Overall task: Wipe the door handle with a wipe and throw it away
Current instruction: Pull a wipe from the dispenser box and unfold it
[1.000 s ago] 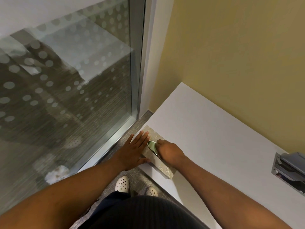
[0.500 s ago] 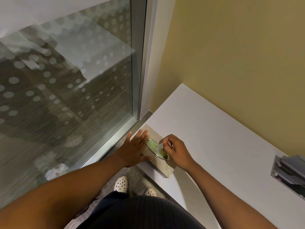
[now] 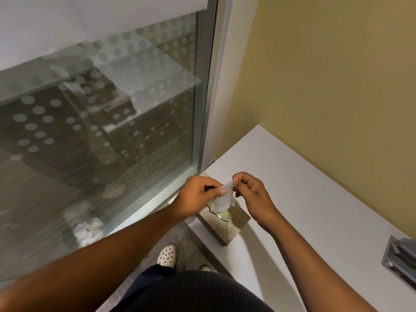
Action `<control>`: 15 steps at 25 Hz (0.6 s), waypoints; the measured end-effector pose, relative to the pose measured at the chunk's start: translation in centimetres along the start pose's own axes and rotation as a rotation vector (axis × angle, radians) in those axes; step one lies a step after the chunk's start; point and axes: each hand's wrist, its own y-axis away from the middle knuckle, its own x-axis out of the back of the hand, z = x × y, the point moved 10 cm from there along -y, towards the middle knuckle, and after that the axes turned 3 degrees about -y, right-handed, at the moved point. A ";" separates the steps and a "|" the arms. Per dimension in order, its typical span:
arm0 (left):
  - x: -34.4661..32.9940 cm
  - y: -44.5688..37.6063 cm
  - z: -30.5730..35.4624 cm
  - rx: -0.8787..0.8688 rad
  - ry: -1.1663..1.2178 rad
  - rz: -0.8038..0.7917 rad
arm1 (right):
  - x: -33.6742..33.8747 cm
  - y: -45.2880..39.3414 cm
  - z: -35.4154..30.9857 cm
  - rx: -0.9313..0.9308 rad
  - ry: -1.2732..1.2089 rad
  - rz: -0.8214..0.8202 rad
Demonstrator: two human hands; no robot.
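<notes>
- Clearly, both hands were raised over the tissue box (image 3: 234, 224), which sat at the near left corner of the white counter (image 3: 315, 199), just beside the glass panel (image 3: 96, 131).
- The left hand (image 3: 198, 197) pinched the wipe (image 3: 222, 200) between thumb and forefinger near its top; the right hand (image 3: 252, 192) pinched the same upper edge from the other side, its remaining fingers curled in.
- The wipe hung between the two hands, its lower end apparently trailing down to the box's green-rimmed oval opening (image 3: 221, 213); whether it was fully free of the box could not be told.
- It looked thin, limp and very light, so it would likely crumple and tear easily; holding it by a gathered bunch rather than one corner seemed the safer grip for rubbing a handle.
- The box itself appeared light and stood close to the counter's front edge, so a sharp upward tug might drag it off.
- Open room lay above the counter and to the right, as far as a grey fitting (image 3: 400, 255) at the frame's right edge; the yellow wall (image 3: 326, 75) and the glass closed in the far and left sides.
- No door handle or bin was in view.
</notes>
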 end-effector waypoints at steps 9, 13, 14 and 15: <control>4.1 4.4 3.4 0.113 0.452 0.301 | -3.9 -0.4 -3.7 0.068 -0.134 -0.308; 7.6 9.0 2.1 0.139 0.430 0.443 | -7.9 -0.6 -4.3 0.076 -0.054 -0.385; 8.6 10.3 1.7 0.148 0.408 0.476 | -9.1 -0.5 -4.6 0.072 -0.054 -0.407; 9.6 11.8 1.4 0.153 0.393 0.516 | -10.6 -0.3 -5.0 0.076 -0.061 -0.437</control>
